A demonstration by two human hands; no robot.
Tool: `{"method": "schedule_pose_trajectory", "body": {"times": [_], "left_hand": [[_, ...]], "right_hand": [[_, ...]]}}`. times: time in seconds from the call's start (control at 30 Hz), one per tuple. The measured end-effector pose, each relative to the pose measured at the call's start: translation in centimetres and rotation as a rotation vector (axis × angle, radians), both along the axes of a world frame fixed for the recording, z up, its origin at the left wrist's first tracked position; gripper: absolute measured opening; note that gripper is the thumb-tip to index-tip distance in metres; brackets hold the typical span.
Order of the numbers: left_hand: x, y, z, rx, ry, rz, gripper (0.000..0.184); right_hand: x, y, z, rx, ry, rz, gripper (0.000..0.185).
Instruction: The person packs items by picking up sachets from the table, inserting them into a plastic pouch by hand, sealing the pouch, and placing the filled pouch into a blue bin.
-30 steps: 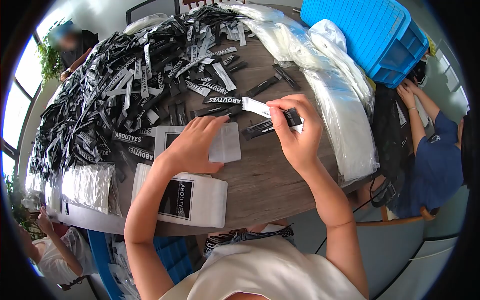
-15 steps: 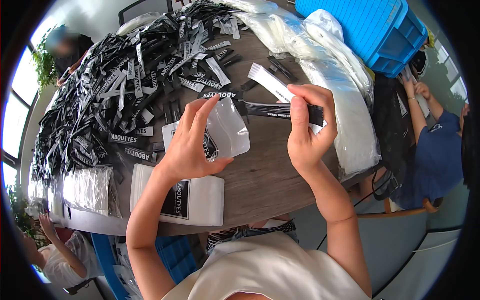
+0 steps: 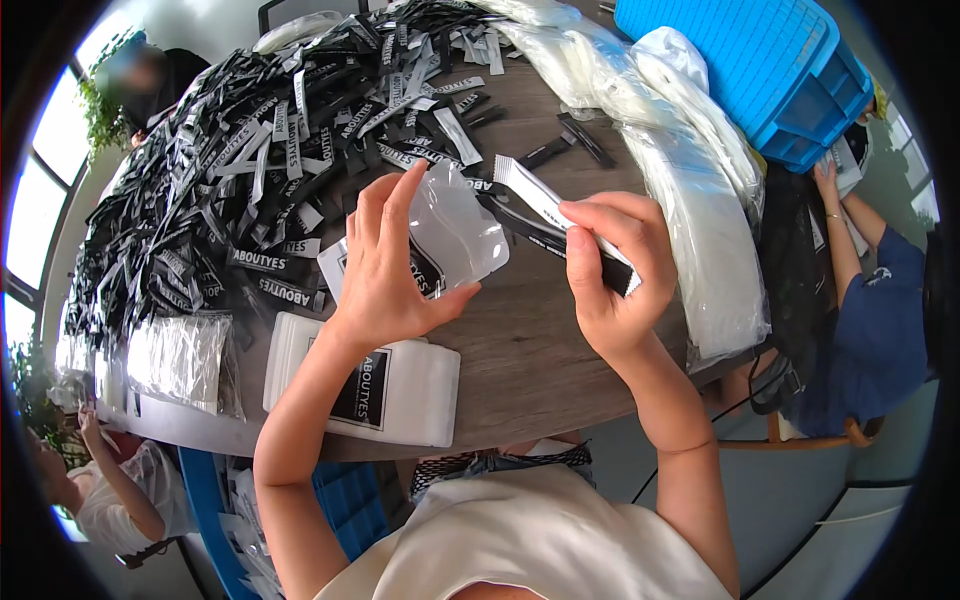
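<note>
My left hand (image 3: 385, 265) is curled round a frosted clear pouch (image 3: 460, 230) with a black printed label, thumb and fingers wide apart at its sides. The pouch's mouth faces right. In my right hand (image 3: 625, 270), thumb and fingers pinch a white stick sachet (image 3: 530, 190) together with a black stick sachet (image 3: 522, 228). Their far ends fan apart and point left, close to the pouch's mouth. Below my left hand lies a stack of similar flat pouches (image 3: 425, 390) with a black label. Part of the held pouch is hidden behind my left fingers.
A big heap of black stick sachets (image 3: 250, 190) covers the table's left and back. Long clear plastic bags (image 3: 690, 240) lie along the right. A blue crate (image 3: 730, 70) stands at the back right. Packed clear bags (image 3: 180, 365) sit front left. Other people sit at both sides.
The sachets in my right hand have tilted, their far ends now higher than the held ends and nearer the pouch. The view has shifted slightly. My left hand still holds the pouch.
</note>
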State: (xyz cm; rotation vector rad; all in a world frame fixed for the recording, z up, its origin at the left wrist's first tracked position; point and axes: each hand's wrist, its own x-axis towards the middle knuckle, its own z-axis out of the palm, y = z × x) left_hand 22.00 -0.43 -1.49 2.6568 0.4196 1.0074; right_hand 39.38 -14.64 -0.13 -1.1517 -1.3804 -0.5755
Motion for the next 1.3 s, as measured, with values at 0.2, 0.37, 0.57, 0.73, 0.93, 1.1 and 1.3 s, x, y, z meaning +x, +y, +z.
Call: {"method": "schedule_pose_trajectory", "body": {"times": [0.2, 0.37, 0.57, 0.73, 0.93, 1.1, 1.3], "left_hand": [[-0.2, -0.4, 0.2, 0.102, -0.002, 0.055, 0.110], [-0.1, -0.8, 0.2, 0.165, -0.023, 0.007, 0.112], [-0.3, -0.2, 0.0, 0.087, -0.087, 0.075, 0.112], [-0.4, -0.3, 0.1, 0.104, -0.075, 0.069, 0.112], [-0.5, -0.3, 0.2, 0.117, -0.066, 0.079, 0.111], [-0.7, -0.6, 0.4, 0.105, -0.036, 0.066, 0.111], [-0.5, -1.8, 0.4, 0.207, -0.004, -0.060, 0.107]], "right_hand": [[-0.4, -0.2, 0.4, -0.059, 0.045, 0.059, 0.017], [-0.6, 0.1, 0.1, -0.114, 0.059, 0.092, 0.018], [-1.2, -0.1, 0.2, -0.105, 0.017, 0.100, 0.021], [-1.1, 0.1, 0.0, -0.108, -0.003, 0.138, 0.021], [-1.3, 0.2, -0.2, -0.077, -0.017, 0.104, 0.021], [-1.4, 0.2, -0.1, -0.164, 0.052, 0.153, 0.018], [-0.6, 0.0, 0.5, -0.799, 0.584, 0.426, 0.022]]}}
